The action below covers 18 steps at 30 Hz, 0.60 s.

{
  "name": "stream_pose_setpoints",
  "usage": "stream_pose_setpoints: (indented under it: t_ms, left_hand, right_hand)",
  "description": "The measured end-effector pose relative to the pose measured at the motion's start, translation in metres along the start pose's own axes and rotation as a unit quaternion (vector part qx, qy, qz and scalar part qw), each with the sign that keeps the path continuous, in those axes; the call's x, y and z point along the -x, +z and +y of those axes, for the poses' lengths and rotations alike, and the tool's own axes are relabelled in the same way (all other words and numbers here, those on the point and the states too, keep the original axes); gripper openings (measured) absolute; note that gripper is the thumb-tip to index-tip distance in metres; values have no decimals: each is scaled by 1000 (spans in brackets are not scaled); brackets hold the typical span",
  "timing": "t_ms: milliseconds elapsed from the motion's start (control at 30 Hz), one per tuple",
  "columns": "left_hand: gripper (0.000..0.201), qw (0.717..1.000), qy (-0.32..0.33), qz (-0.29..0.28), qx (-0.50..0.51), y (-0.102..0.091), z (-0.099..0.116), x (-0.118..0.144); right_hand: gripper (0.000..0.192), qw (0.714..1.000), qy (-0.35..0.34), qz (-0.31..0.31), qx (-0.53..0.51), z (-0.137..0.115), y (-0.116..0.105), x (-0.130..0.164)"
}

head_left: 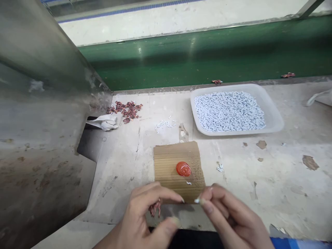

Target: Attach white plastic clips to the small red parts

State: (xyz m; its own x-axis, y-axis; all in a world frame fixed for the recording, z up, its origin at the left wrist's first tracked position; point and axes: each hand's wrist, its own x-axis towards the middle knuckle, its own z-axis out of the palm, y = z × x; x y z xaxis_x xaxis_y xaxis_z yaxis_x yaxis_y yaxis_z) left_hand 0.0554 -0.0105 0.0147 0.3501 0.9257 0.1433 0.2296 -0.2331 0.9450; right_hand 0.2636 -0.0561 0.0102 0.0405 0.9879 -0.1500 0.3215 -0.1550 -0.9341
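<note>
At the frame's middle lies a brown cardboard piece [178, 169] with fine ribbed lines, and on it a glossy red-orange blob [183, 169]. Upper right of centre, a translucent white tray [275, 121] is filled with pale bluish-white bits [229, 110]. Upper left of centre sits a heap of dark red pieces [127, 109] beside a white cloth [106, 121]. A dark green belt [207, 55] runs across the top. The table [285, 180] is dirty off-white with brown patches. The left side is a dull grey metal panel [38, 103], stained brownish lower down. At the bottom, the left hand [145, 218] holds dark red pieces, and a blue striped sleeve [301, 243] shows at the lower right corner.
</note>
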Motion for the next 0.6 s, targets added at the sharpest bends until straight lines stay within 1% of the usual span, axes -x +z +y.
stream_pose_setpoints:
  t_ms: [33,67,100,133,200,267,333,433,500,600]
  left_hand:
    - [41,1000,-23,0,-20,-7,-3,1]
    - [41,998,-47,0,-38,-15,-7,3]
    - [39,996,-73,-1,-58,-23,-10,5]
    - [35,992,-98,-1,-81,-30,-13,6]
    - [29,985,-133,-16,-112,-41,-18,8]
    - [27,983,-155,-22,-100,-47,-21,9]
    - [20,982,-180,-1,-55,-49,-23,9]
    - [9,975,-214,58,15,-50,-27,9]
    - [10,970,-216,80,72,-51,-30,10]
    - [16,957,-213,94,172,-55,-36,10]
  right_hand:
    - [19,994,-68,4,85,4,-6,-9]
    - [13,980,-125,4,154,8,-13,-18]
    - [10,966,-164,-2,200,10,-18,-28]
    - [9,956,-187,-16,223,11,-23,-36]
    - [10,942,-217,-52,253,10,-28,-50]
    - [11,924,-238,-82,289,7,-29,-60]
    - [13,908,-251,-108,319,5,-27,-65]
    - [15,891,-260,-134,346,4,-24,-68]
    - [14,886,-264,-139,356,5,-24,-68]
    - [13,875,-272,-137,377,6,-23,-66]
